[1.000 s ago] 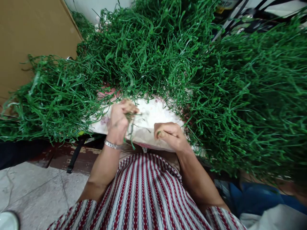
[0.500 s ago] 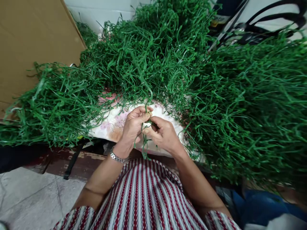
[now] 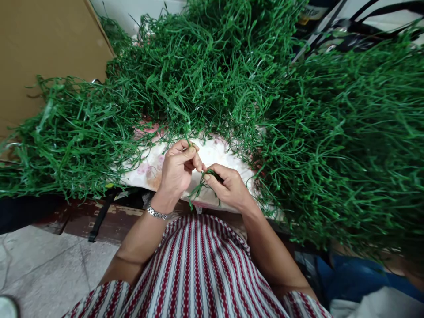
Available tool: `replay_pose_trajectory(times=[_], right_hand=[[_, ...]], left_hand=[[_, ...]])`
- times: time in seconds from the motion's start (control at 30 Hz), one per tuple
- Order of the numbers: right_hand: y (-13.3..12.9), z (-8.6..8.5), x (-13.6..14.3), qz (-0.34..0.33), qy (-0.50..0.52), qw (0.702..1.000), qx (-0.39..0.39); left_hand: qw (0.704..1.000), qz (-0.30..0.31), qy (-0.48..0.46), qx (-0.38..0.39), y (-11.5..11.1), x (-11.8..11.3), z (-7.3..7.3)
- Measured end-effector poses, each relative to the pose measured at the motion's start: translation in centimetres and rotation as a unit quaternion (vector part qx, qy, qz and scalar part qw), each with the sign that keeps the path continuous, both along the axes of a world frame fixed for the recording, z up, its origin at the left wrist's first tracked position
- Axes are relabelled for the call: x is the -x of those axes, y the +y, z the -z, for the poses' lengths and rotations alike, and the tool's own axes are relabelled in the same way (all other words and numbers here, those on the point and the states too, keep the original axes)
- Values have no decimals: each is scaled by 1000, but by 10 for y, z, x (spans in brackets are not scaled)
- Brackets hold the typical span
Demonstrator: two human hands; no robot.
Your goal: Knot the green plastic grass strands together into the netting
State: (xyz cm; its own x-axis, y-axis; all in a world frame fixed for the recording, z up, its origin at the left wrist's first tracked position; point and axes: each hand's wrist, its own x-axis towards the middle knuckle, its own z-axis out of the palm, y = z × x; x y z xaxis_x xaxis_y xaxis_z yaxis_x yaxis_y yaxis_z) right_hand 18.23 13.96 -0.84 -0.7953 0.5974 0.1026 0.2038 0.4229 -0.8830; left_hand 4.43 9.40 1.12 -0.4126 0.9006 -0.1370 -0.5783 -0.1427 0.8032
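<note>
My left hand [image 3: 178, 170] pinches the end of a thin green plastic stem [image 3: 188, 138] between thumb and forefinger; the stem runs up toward the heap. Close beside it, my right hand [image 3: 228, 185] is closed on a small bunch of green plastic sprigs [image 3: 198, 187], whose tips hang below the fingers. The fingertips of both hands nearly meet over a white, flower-stained cloth [image 3: 215, 148]. Beyond them rises a large heap of green artificial grass stems [image 3: 212, 84], tangled and branching.
More green stems are piled at the left [image 3: 76, 141] and right [image 3: 331, 145]. A cardboard box [image 3: 49, 44] stands at the upper left. Black straps and a bag [image 3: 344, 39] lie at the upper right. A worn wooden edge [image 3: 109, 221] runs in front of my lap.
My left hand has moved left, away from my right hand. The sprigs that hung between both hands now hang from my right hand alone.
</note>
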Motion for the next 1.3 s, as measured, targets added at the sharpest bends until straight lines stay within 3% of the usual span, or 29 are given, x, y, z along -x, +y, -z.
replay_pose_trajectory(times=[0.23, 0.4, 0.6, 0.83, 1.13, 1.3], right_hand=[[5, 2, -2, -14, 13, 1000, 8], [3, 2, 2, 37, 21, 998, -42], [-3, -3, 5, 41, 0, 995, -96], [1, -3, 1, 35, -40, 988, -144], [11, -3, 0, -4, -44, 994, -103], [8, 3, 0, -15, -2, 1000, -7]], left_hand=[[999, -28, 22, -39, 1, -1, 3], [995, 21, 91, 31, -11, -13, 14], [987, -78, 124, 63, -18, -19, 25], [979, -58, 180, 73, -20, -12, 29], [975, 10, 209, 79, -25, -6, 31], [960, 10, 273, 59, -28, -7, 32]])
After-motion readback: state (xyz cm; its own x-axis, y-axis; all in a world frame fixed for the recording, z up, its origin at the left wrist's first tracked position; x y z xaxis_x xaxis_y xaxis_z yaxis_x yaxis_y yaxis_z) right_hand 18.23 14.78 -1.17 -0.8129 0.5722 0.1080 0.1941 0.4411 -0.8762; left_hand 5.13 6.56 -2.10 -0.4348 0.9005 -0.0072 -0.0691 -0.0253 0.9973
